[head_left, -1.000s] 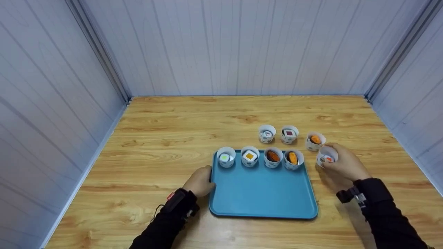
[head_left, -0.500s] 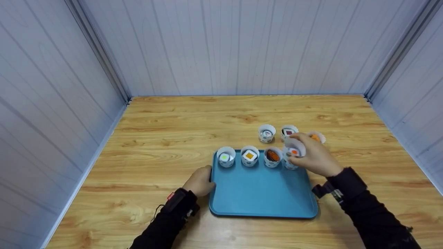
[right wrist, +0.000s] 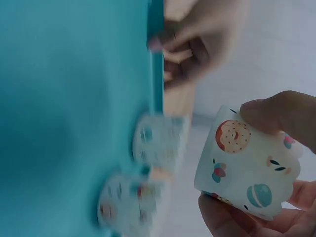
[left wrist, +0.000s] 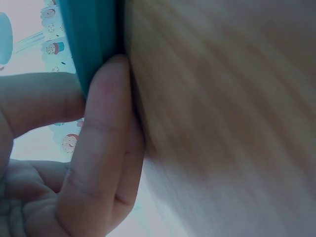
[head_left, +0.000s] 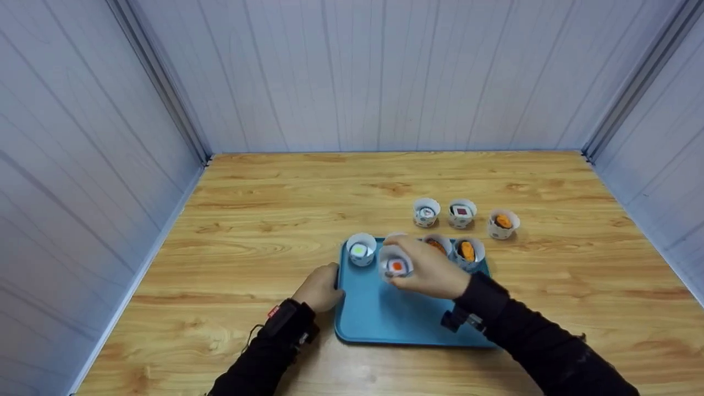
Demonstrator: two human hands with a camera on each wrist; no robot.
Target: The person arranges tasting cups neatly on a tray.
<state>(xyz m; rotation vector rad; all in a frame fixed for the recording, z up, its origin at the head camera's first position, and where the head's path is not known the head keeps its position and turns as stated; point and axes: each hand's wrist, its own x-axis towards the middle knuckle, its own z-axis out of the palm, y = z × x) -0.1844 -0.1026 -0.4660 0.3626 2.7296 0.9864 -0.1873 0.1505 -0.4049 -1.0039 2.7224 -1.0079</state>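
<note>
My right hand (head_left: 434, 269) pinches a white paper baking cup (right wrist: 247, 168) printed with cookies and sweets, thumb on one side and fingers on the other. Inside this cup sits a toy-like sushi roll (head_left: 396, 267), white with an orange centre. The cup is held above the blue tray (head_left: 379, 327). At the tray's left rim, my left hand (head_left: 319, 289) grips the edge between thumb and fingers. Along the tray's back edge stands a row of cups: one with a green-centred roll (head_left: 358, 252), others with brown and orange sushi (head_left: 467, 251). My right hand partly covers this row.
Behind the tray, on the wooden table (head_left: 264, 214), stand three more cups: one with a round roll (head_left: 426, 213), one with a dark-red-centred square roll (head_left: 462, 212), and one with an orange topping (head_left: 502, 222). White panel walls (head_left: 379, 77) enclose the back and sides.
My right hand has carried the cup with the orange-centred roll leftward from the table right of the tray to above the tray. My left hand has stayed on the rim.
</note>
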